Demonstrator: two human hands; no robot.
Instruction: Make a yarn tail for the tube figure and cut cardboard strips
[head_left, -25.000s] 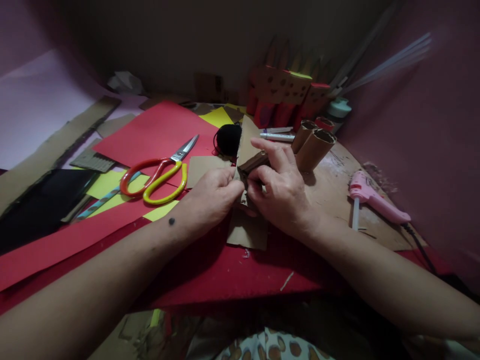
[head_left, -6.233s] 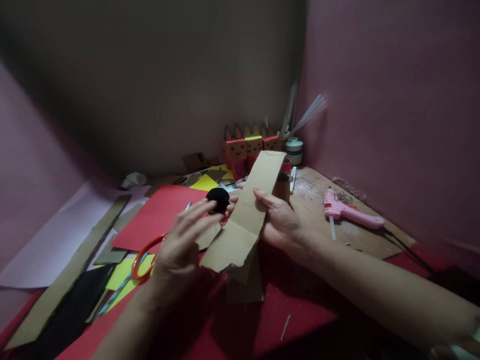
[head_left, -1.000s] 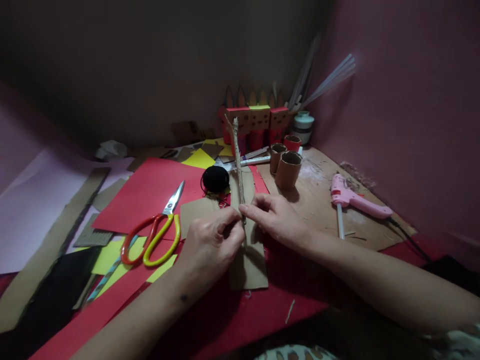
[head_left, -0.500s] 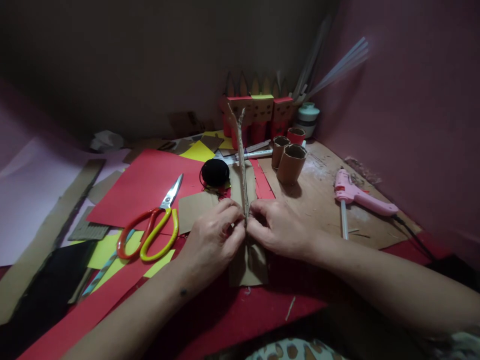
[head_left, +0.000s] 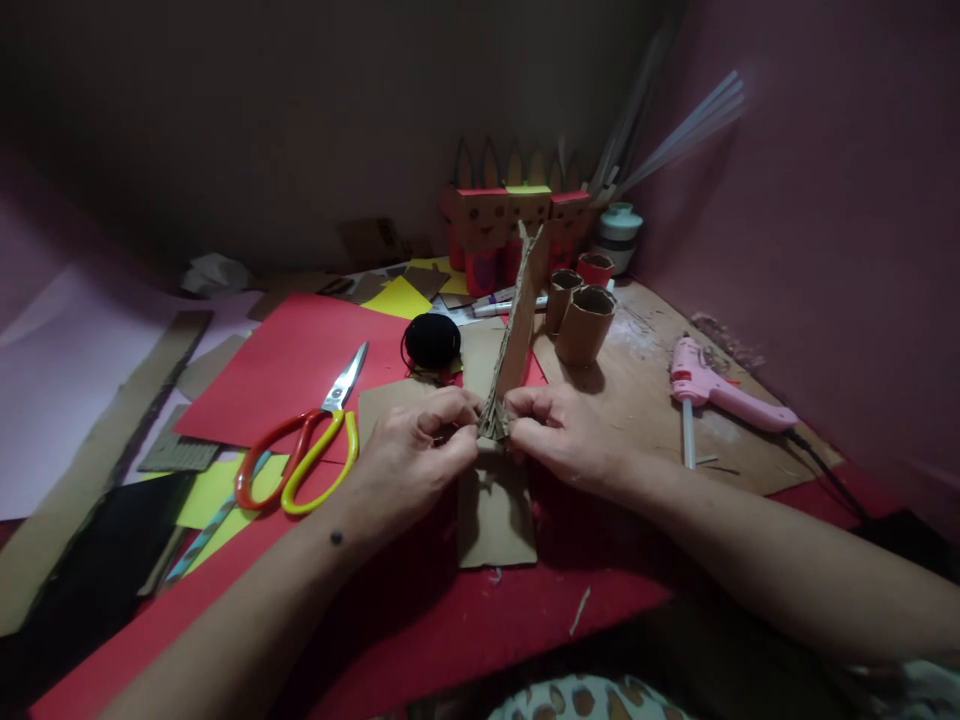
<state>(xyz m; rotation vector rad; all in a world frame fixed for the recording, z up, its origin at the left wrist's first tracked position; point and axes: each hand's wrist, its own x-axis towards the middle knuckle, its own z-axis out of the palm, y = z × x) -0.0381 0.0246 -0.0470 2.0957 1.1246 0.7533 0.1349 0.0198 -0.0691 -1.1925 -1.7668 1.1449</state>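
Observation:
My left hand (head_left: 424, 445) and my right hand (head_left: 559, 430) pinch the near end of a cardboard strip (head_left: 517, 330) between them. The strip stands on edge, with its layers splayed at the near end and its far end rising. Below it a flat cardboard piece (head_left: 496, 530) lies lengthwise on the red surface. Left of my left hand are scissors (head_left: 309, 445) with one red and one yellow handle. A black ball of yarn (head_left: 431, 342) sits just beyond that hand.
A pink glue gun (head_left: 720, 390) lies right on a brown board. Cardboard tubes (head_left: 586, 328) stand behind my right hand. Red paper (head_left: 292, 350), cardboard scraps and yellow paper spread left. Decorated cardboard figures (head_left: 484, 220) and a white jar (head_left: 619, 235) are at the back.
The strip's far end has swung to the right, and its layers at the near end have spread apart. My hands have moved slightly away from each other.

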